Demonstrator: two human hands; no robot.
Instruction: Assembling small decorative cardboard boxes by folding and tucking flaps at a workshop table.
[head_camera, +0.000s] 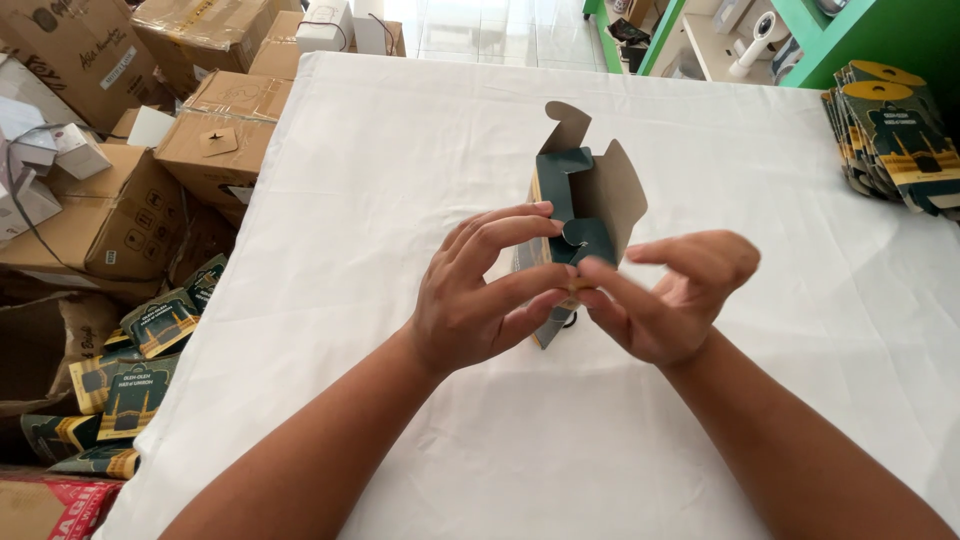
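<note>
Head view: holding a small green carton (580, 215) above the middle of the white table (400, 130), top flaps standing open. Left hand (480, 295) pinching the carton's lower end, fingers closed on it. Right hand (665, 300) pinching the same end, thumb and fingers clamped on a flap. Advisable: supporting both side walls, pressing the tab squarely. Flat cartons (895, 135) stacking at far right; brown boxes (150, 170) crowding left.

Looks like a stockroom / packing area. Brown shipping cartons (180, 120) piled at left, flat green packs (895, 130) stacked on cloth-covered table (400, 150), green shelving (800, 40) behind.
</note>
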